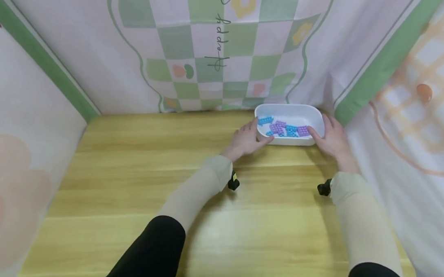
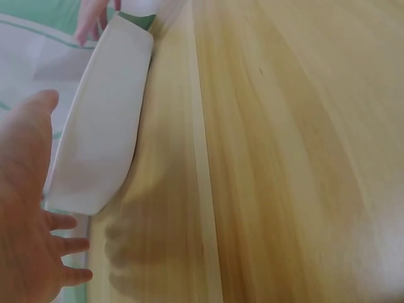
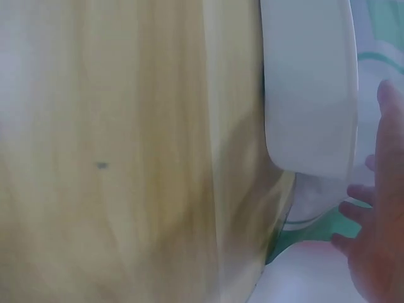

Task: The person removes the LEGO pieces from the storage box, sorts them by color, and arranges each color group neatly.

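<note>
A white oblong tub (image 1: 289,141) with rounded corners stands at the back right of the table. Several blue and purple studded toy bricks (image 1: 291,130) lie inside it. My left hand (image 1: 245,140) is at the tub's left end, its thumb by the front rim and its fingers spread; in the left wrist view the left hand (image 2: 25,208) has straight, parted fingers beside the tub (image 2: 104,120). At the right end is my right hand (image 1: 333,139), thumb over the rim. The right wrist view shows the right hand (image 3: 379,227) with fingers extended near the tub's end (image 3: 312,101).
The wooden table (image 1: 150,185) has a light plank grain. A checkered cloth (image 1: 210,44) hangs right behind the tub, and printed cloth walls (image 1: 409,133) close off the sides. Small black wrist cameras (image 1: 233,181) sit at both cuffs.
</note>
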`<state>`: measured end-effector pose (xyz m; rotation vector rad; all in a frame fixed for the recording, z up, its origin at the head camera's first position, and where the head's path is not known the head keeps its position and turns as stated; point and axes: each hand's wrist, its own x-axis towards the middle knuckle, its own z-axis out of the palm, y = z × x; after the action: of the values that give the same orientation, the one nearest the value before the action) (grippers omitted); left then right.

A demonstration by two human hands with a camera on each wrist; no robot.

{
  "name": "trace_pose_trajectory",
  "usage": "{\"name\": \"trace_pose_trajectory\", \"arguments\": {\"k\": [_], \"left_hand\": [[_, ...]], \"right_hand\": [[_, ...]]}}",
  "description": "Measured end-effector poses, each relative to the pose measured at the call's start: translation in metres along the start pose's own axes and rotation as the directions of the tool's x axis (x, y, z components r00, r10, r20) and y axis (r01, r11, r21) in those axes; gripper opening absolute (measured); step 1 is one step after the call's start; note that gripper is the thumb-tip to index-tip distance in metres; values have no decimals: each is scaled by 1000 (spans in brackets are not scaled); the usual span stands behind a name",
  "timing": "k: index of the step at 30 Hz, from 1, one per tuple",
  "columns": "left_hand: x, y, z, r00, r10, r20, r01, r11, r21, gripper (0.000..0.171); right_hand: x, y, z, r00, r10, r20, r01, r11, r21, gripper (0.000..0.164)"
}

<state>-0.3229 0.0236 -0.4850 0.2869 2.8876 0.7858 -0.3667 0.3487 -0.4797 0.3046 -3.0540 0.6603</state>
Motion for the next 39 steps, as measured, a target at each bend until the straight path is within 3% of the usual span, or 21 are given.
{"name": "trace_pose_trajectory", "arguments": {"k": [10,16,26,32,39], "left_hand": [[6,5,10,999,-31,17,30,998,61,118],[5,5,12,999,-31,-9,32,998,55,113],[-6,0,11,999,-34,-14,36,991,128,108],[-16,-5,5,998,-56,-30,61,981,186,115],[-31,-14,-1,996,-69,-60,82,962,262,126]], "right_hand": [[1,7,3,993,5,122,-1,1000,-27,100],[-3,4,5,990,6,141,-1,999,-36,100],[-16,0,14,998,-49,38,49,999,-3,107],[-29,-14,23,993,-111,-39,112,994,14,101],[-50,-42,29,997,-81,4,81,997,-20,109]]}}
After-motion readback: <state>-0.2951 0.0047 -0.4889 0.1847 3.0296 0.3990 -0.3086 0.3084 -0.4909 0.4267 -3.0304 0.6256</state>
